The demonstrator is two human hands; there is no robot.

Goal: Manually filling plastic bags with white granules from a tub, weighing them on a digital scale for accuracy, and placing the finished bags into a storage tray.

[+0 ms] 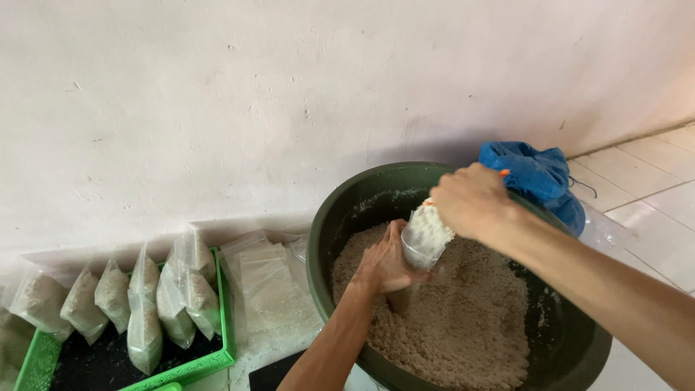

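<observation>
Two bare hands are over one big dark green basin (329, 217), which stands on the floor against the pale wall (217, 94) and is heaped with pale, crumbly grain (463, 318). The right hand (470, 203) comes in from the right, fingers closed around a clear cup (427, 235) packed with that same pale grain, and the cup is tilted with its mouth pointing down and to the left. Just below it sits the left hand (387, 264), fingers curled around the top of a clear plastic bag (402, 297), which stands upright in the grain heap right under the cup's mouth; how much is inside the bag I cannot tell, as the hand covers its top. So that is one cup and one bag in play, both in the middle of the basin, cup above bag. Behind the basin, touching its far rim, lies one crumpled blue cloth (536, 174). Off to the left, one green tray (210, 362) with a dark floor holds filled clear bags (145, 318) of the same pale stuff, leaning in a row; I count about six, with one at the left edge hanging over the tray's side. Between tray and basin lies one loose stack of empty clear bags (264, 279), flat on the floor.
</observation>
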